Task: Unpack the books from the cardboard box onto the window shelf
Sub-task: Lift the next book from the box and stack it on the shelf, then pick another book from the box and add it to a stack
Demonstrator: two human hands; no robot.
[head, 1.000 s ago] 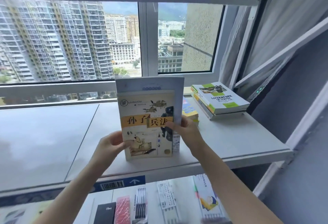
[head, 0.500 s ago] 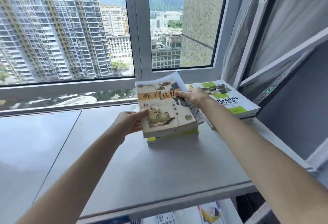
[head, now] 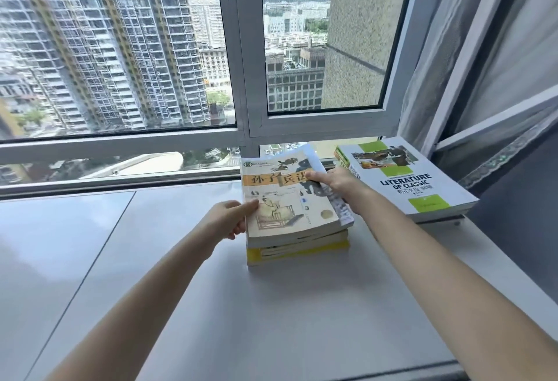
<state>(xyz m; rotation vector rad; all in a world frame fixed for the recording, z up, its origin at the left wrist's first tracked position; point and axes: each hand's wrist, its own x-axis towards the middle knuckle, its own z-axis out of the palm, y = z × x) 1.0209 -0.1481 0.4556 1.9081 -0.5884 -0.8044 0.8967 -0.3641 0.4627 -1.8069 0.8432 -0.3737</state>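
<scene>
both hands grip a cream-covered book (head: 287, 196) with an orange title band, lying flat on top of a short stack of books (head: 297, 246) on the grey window shelf (head: 271, 314). the left hand (head: 231, 219) pinches its left edge, thumb on the cover; the right hand (head: 335, 180) clasps the far right edge with fingers curled over it. just to the right, apart from this pile, a white and green literature book (head: 404, 183) tops another stack by the window frame (head: 244, 79)
</scene>
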